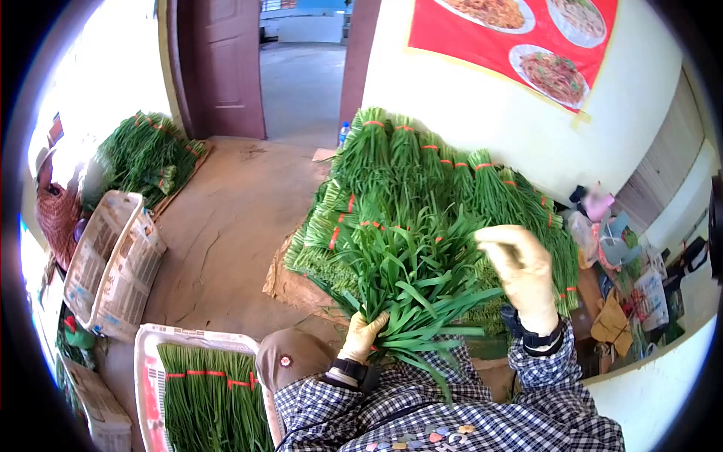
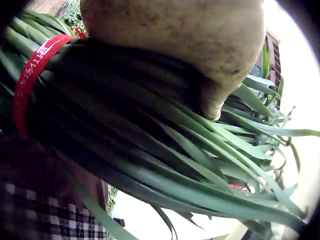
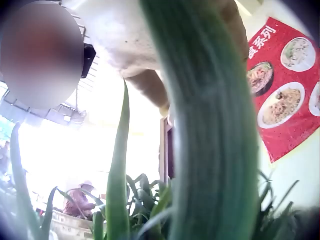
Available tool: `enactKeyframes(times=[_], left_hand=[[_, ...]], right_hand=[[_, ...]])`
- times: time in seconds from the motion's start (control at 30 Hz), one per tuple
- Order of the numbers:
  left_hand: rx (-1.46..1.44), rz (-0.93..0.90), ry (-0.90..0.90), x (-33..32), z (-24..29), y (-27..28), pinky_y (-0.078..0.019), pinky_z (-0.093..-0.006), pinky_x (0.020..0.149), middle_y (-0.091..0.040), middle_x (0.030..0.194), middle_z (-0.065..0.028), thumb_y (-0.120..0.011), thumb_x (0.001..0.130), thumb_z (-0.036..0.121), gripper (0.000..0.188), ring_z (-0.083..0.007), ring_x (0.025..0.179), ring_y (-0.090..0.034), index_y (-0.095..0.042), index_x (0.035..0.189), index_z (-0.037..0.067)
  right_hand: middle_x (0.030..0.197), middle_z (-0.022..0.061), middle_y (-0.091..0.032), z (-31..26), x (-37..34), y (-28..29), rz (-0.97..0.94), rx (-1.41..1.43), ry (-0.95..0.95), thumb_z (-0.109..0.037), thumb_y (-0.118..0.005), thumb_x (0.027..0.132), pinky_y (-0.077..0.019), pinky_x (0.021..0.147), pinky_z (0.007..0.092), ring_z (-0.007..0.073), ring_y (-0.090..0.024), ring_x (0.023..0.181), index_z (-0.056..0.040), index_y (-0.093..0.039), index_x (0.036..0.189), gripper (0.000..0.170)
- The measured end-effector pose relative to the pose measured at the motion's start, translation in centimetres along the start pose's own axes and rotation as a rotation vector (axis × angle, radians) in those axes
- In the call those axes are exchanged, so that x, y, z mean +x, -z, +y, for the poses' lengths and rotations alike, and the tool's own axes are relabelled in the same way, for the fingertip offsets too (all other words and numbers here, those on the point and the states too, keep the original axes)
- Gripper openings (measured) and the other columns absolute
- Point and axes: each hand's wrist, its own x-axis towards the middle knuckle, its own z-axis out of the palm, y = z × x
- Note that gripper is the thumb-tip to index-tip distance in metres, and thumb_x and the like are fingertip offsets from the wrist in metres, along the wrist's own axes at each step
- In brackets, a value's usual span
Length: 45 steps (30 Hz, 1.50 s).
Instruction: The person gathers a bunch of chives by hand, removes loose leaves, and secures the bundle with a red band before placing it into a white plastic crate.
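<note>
My gloved left hand (image 1: pixel 363 337) grips a large bunch of garlic chives (image 1: pixel 410 264), with its long flat leaves fanning up and to the right. In the left wrist view, the pale glove (image 2: pixel 175 35) wraps over the stalks, and a red tape (image 2: pixel 35 75) binds the bunch behind it. Beside the leaf tips, my gloved right hand (image 1: pixel 523 271) is raised with loosely bent fingers and nothing visible between them. One broad leaf (image 3: pixel 210 125) passes close to the right wrist camera and partly covers that hand (image 3: pixel 125 40).
Red-taped bunches (image 1: pixel 407 151) are piled against the wall ahead. A white crate (image 1: pixel 147 354) of chives stands at my left, beside a brown cap (image 1: pixel 295 360). Further left are stacked crates (image 1: pixel 124 264), another heap (image 1: pixel 143 154) and a seated person (image 1: pixel 56 207). Bags (image 1: pixel 614 320) clutter the right.
</note>
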Motion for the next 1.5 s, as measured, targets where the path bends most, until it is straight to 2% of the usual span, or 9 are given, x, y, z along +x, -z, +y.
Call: enactKeyframes(times=[0.4, 0.5, 0.63, 1.03, 1.1, 1.3, 1.43, 1.47, 1.5], left_hand=[[-0.056, -0.023, -0.024, -0.5, -0.7, -0.5, -0.0555, -0.0299, 0.09, -0.075, 0.12, -0.004, -0.069, 0.101, 0.003, 0.023, -0.0137, 0.1, -0.069, -0.072, 0.124, 0.002], [-0.102, -0.012, 0.052, -0.7, -0.2, -1.2, -0.056, -0.0288, 0.087, -0.075, 0.119, -0.0039, -0.07, 0.101, 0.004, 0.022, -0.0134, 0.099, -0.069, -0.072, 0.123, 0.003], [-0.117, -0.035, 0.075, -0.5, -0.5, -0.9, -0.0562, -0.0276, 0.085, -0.075, 0.119, -0.0036, -0.072, 0.1, 0.005, 0.024, -0.0129, 0.098, -0.069, -0.072, 0.124, 0.003], [0.085, -0.054, 0.119, -0.8, -1.2, -0.7, -0.0544, -0.0327, 0.093, -0.074, 0.119, -0.0034, -0.072, 0.099, 0.003, 0.027, -0.0145, 0.103, -0.068, -0.071, 0.126, 0.003], [0.083, -0.062, 0.125, -0.8, -1.1, -0.9, -0.0547, -0.0326, 0.093, -0.074, 0.119, -0.0035, -0.072, 0.099, 0.003, 0.027, -0.0145, 0.103, -0.068, -0.071, 0.125, 0.003], [0.21, -0.125, 0.097, -1.0, -3.1, -1.1, -0.0548, -0.0327, 0.096, -0.072, 0.122, -0.0043, -0.074, 0.096, 0.0, 0.036, -0.0155, 0.108, -0.066, -0.064, 0.131, 0.004], [0.379, -0.102, -0.226, -1.3, -6.9, -0.8, -0.0536, -0.034, 0.099, -0.069, 0.125, -0.0099, -0.075, 0.092, -0.004, 0.046, -0.0204, 0.111, -0.066, -0.06, 0.135, 0.002], [0.77, -0.144, -0.495, -0.9, -6.7, -0.2, -0.0548, -0.0359, 0.097, -0.069, 0.123, -0.0131, -0.077, 0.09, -0.002, 0.048, -0.0241, 0.109, -0.067, -0.06, 0.135, 0.001], [0.541, -0.202, -0.323, -1.2, -6.0, -1.1, -0.0555, -0.0373, 0.096, -0.069, 0.121, -0.0152, -0.079, 0.089, 0.002, 0.049, -0.0267, 0.108, -0.068, -0.06, 0.135, 0.002]], right_hand=[[0.104, 0.0109, -0.077, 5.3, -1.1, -2.3, -0.512, 0.067, -0.215, -0.01, -0.074, 0.095, -0.0587, 0.085, 0.035, 0.0236, -0.075, 0.093, -0.0044, -0.07, 0.118, 0.025], [0.102, 0.0072, -0.074, 5.7, -1.5, -2.1, -0.548, -0.138, -0.154, -0.004, -0.077, 0.092, -0.0556, 0.082, 0.0316, 0.0152, -0.067, 0.087, -0.0014, -0.069, 0.116, 0.026], [0.102, 0.0141, -0.076, 6.2, -1.8, -1.9, -0.642, -0.135, -0.226, -0.017, -0.077, 0.092, -0.0571, 0.08, 0.0383, 0.0308, -0.074, 0.09, -0.0044, -0.071, 0.113, 0.026], [0.09, 0.0141, -0.073, 9.0, -4.3, -1.5, -0.666, -0.033, -0.463, -0.009, -0.075, 0.089, -0.0552, 0.073, 0.033, 0.0197, -0.071, 0.08, 0.0006, -0.07, 0.107, 0.021], [0.09, 0.0108, -0.073, 11.1, -5.8, -2.2, -0.485, 0.238, -0.341, -0.01, -0.076, 0.092, -0.0551, 0.07, 0.0309, 0.0147, -0.069, 0.077, 0.0038, -0.069, 0.105, 0.02], [0.094, 0.0117, -0.073, 12.0, -9.2, -1.4, -0.41, 0.394, -0.757, -0.016, -0.072, 0.098, -0.0544, 0.072, 0.0305, 0.0145, -0.067, 0.08, 0.0043, -0.071, 0.11, 0.024], [0.097, 0.0128, -0.074, 13.4, -11.9, 2.2, -0.635, 0.157, -0.353, -0.014, -0.065, 0.099, -0.0538, 0.075, 0.0345, 0.0182, -0.066, 0.085, -0.0017, -0.07, 0.128, 0.032], [0.107, 0.0156, -0.073, 13.7, -12.3, 3.3, -0.746, 0.028, -0.317, -0.01, -0.066, 0.095, -0.0547, 0.08, 0.0387, 0.028, -0.067, 0.092, -0.0017, -0.07, 0.125, 0.031], [0.117, 0.0184, -0.072, 13.4, -12.4, 3.9, -0.858, -0.098, -0.28, -0.006, -0.067, 0.091, -0.0556, 0.085, 0.0429, 0.0378, -0.068, 0.1, -0.0017, -0.07, 0.122, 0.031]])
